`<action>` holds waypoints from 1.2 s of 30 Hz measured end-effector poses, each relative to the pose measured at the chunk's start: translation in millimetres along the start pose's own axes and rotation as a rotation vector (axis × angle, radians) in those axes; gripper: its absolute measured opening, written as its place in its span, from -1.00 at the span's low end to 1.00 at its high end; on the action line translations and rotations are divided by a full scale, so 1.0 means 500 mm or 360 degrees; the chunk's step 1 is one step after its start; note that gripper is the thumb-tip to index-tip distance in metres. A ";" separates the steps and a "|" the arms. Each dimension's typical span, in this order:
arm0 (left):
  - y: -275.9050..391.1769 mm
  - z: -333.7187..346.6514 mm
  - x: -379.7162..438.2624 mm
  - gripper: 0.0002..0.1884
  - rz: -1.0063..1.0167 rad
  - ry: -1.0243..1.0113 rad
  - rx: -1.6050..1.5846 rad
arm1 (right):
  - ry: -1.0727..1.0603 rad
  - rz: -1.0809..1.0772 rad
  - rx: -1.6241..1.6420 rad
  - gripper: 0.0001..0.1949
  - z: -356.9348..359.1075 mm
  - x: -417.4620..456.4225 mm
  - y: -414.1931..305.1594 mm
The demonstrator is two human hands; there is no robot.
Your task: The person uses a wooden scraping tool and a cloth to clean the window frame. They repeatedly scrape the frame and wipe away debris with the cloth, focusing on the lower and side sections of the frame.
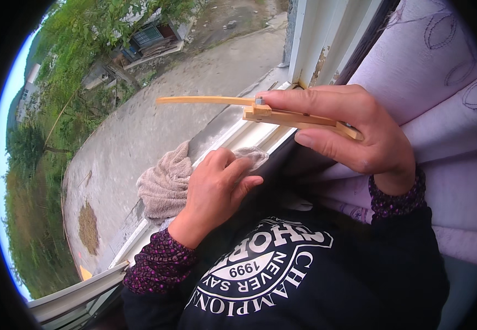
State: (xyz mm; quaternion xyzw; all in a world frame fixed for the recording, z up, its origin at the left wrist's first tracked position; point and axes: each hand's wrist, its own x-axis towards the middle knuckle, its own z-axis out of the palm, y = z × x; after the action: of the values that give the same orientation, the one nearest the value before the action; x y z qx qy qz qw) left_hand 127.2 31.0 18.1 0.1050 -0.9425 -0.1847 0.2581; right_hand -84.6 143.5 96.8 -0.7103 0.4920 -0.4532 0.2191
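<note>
A wooden tool (296, 118), made of slim pieces with a metal nut and a long thin curved strip pointing left, is pinched between the thumb and fingers of my right hand (345, 123). Below it and to the left, my left hand (218, 185) rests at the white window track (238, 142), its fingers on a pale crumpled cloth (255, 156). How firmly those fingers hold the cloth is hidden. Beside the left hand, a larger beige towel (168, 181) lies bunched over the window's outer sill.
A lilac curtain (428, 123) hangs on the right near my right arm. The white window frame (329, 37) rises at the top, its paint peeling. At lower left runs another frame edge (82, 288). Outside, far below, are a concrete yard (139, 123) and trees.
</note>
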 end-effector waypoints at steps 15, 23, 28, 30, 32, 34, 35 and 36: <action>-0.016 0.066 0.048 -0.98 -0.0202 -0.0139 0.0019 | 0.0035 -0.0007 0.0097 -0.58 0.009 -0.004 0.014; -0.006 -0.031 0.031 -0.63 0.0064 -0.0549 0.0125 | -0.0008 0.0100 0.0133 -0.58 -0.001 -0.019 -0.001; -0.006 -0.072 0.049 -0.56 0.0163 -0.0857 0.0321 | 0.0007 0.0080 0.0112 -0.57 -0.002 -0.026 0.012; -0.004 -0.071 0.060 -0.56 0.0176 -0.0959 0.0443 | -0.0041 0.0121 0.0095 -0.57 -0.007 -0.025 0.006; 0.003 -0.055 0.063 -0.55 0.0249 -0.0939 0.0612 | -0.0012 0.0083 0.0106 -0.57 -0.003 -0.021 0.012; 0.002 -0.049 0.068 -0.53 0.0307 -0.0929 0.0642 | -0.0018 0.0087 0.0102 -0.57 0.000 -0.019 0.013; -0.003 -0.049 0.077 -0.51 0.0331 -0.0928 0.0587 | -0.0037 0.0111 0.0090 -0.57 -0.003 -0.018 0.009; -0.007 -0.051 0.088 -0.50 0.0361 -0.0924 0.0540 | -0.0048 0.0128 0.0073 -0.57 -0.006 -0.016 0.008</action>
State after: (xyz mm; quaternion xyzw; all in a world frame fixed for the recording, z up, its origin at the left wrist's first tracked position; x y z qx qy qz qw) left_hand 103.9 7.4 56.5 -0.0157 -0.9995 -0.0177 -0.0228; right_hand -90.0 149.4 91.9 -0.6915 0.5063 -0.4444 0.2609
